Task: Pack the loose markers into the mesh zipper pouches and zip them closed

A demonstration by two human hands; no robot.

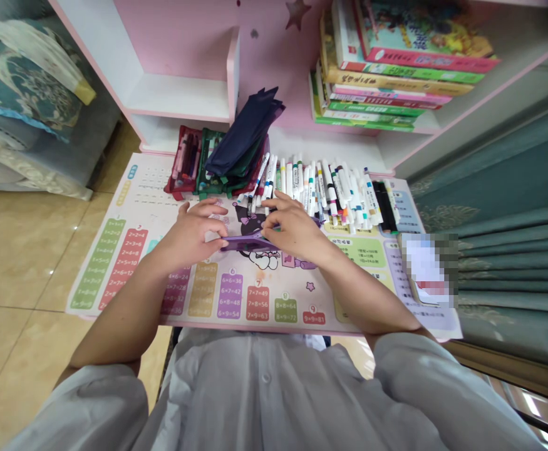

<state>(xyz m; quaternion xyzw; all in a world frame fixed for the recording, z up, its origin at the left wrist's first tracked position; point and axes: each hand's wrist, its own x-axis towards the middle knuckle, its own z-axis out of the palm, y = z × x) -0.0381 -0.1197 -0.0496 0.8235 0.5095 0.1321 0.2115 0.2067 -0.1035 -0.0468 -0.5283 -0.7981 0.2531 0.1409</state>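
From where I stand, the long row of white markers (318,191) is what everything else sits around. Just in front of its left part, nearer the person, is a thin purple pouch (244,243), seen nearly edge-on above the desk (278,300). The two hands are apart, one at each end of it. The left hand (196,228) pinches its left end between thumb and finger; the right hand (292,227) covers its right end, fingertips touching it, though I can't tell how firmly they grip.

That right hand worries me most: it is just beside the markers, and a careless sweep of the wrist could knock several loose, since they lie side by side with nothing holding them. If only the left pinch is bearing the pouch, it could twist or slip from that corner. I can't see whether anything is inside it.

Left of the row, a dark blue pouch (245,138) leans over a green pouch (208,178), next to a red pouch (184,163). That slanting stack looks likely to slide onto the markers if bumped. To the row's right, black pens (384,207) could roll if nudged.
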